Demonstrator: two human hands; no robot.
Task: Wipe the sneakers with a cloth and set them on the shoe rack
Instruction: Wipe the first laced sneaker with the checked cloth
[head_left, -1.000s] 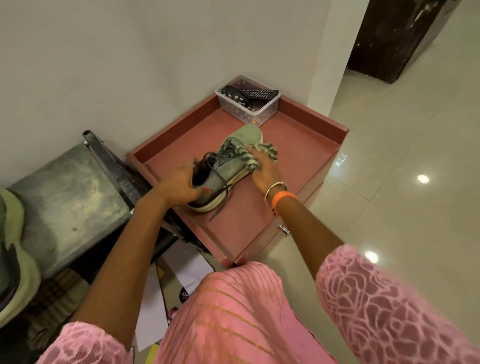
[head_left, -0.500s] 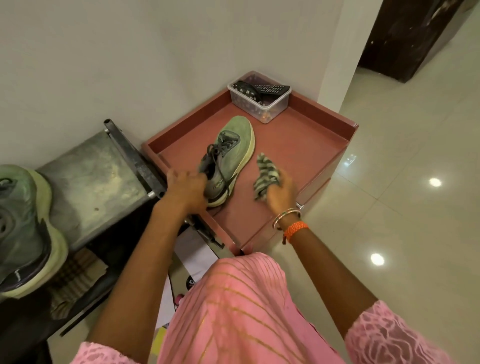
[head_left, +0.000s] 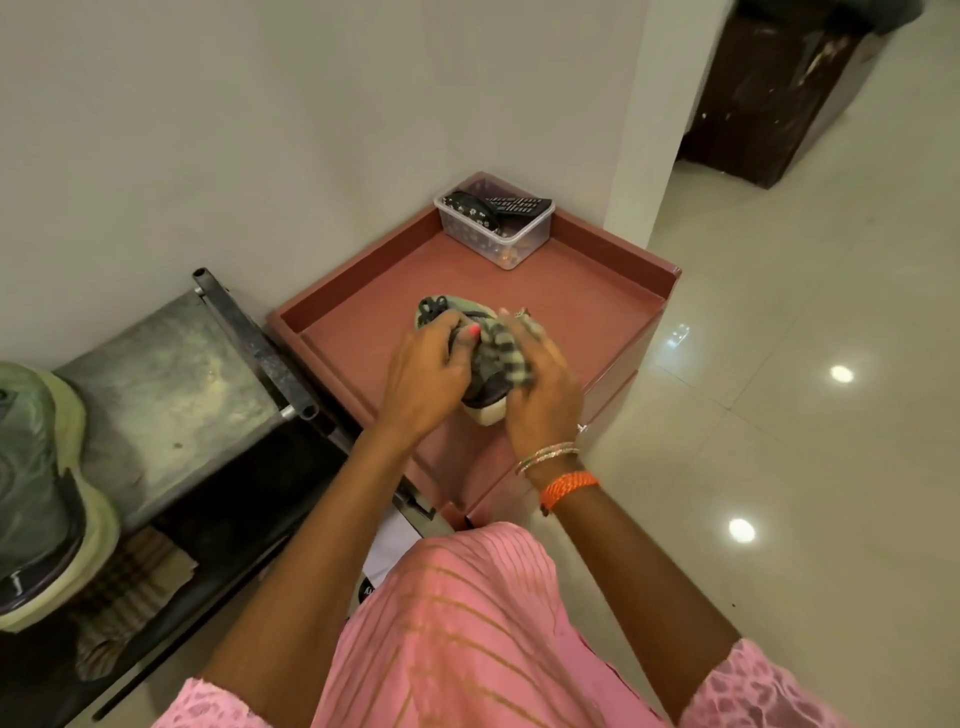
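Sneaker (head_left: 480, 384) gripped by left hand (head_left: 423, 382); right hand (head_left: 540, 395) presses cloth (head_left: 501, 348), fingers curled. Risk: slip off cabinet (head_left: 597, 312) edge w/ hard wiping.

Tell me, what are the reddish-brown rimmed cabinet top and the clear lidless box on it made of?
The reddish-brown cabinet top looks like painted or laminated board: flat, matte, even colour. The clear box seems thin glossy plastic, since the dark remote control shows through its walls.

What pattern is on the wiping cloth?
Dark and pale green stripes on the cloth, seen in the head view.
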